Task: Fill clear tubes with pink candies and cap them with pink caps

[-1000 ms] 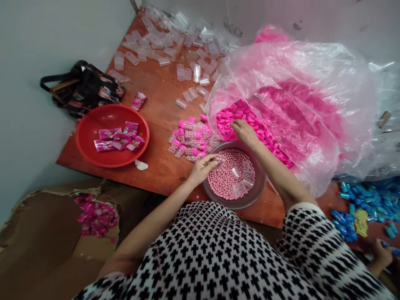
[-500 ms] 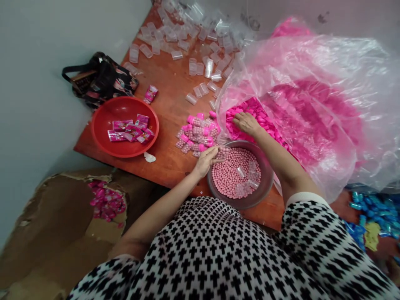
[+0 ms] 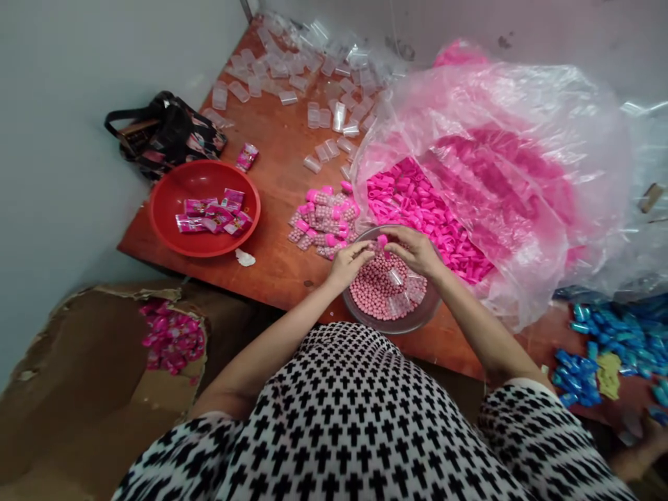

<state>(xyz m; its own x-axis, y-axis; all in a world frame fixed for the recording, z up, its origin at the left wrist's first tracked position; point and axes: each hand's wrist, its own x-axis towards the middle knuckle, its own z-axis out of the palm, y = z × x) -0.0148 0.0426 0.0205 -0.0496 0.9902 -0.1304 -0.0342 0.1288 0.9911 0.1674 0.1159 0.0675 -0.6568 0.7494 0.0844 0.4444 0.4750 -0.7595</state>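
Note:
Above the grey bowl (image 3: 433,306) of pink beads (image 3: 373,285), my two hands meet. My left hand (image 3: 348,266) is closed around a small clear bottle of beads, mostly hidden by the fingers. My right hand (image 3: 415,250) pinches a bright pink cap (image 3: 383,241) at the bottle's mouth; whether it is seated I cannot tell. A few clear empty bottles (image 3: 399,304) lie on the beads in the bowl. Just left of the bowl is a pile of capped, bead-filled bottles (image 3: 326,217). Loose pink caps (image 3: 417,202) spill from a large clear plastic bag (image 3: 501,104) on the right.
Many clear bottles (image 3: 276,66) lie at the table's back. A red bowl (image 3: 167,209) holds pink packets, beside a black floral bag (image 3: 172,132). An open cardboard box (image 3: 94,390) stands below left. Blue packets (image 3: 616,341) and another person's hand (image 3: 647,445) are at lower right.
My right hand has come from the loose caps in the bag to the bottle in my left hand, bringing a pink cap. The camera view has shifted slightly.

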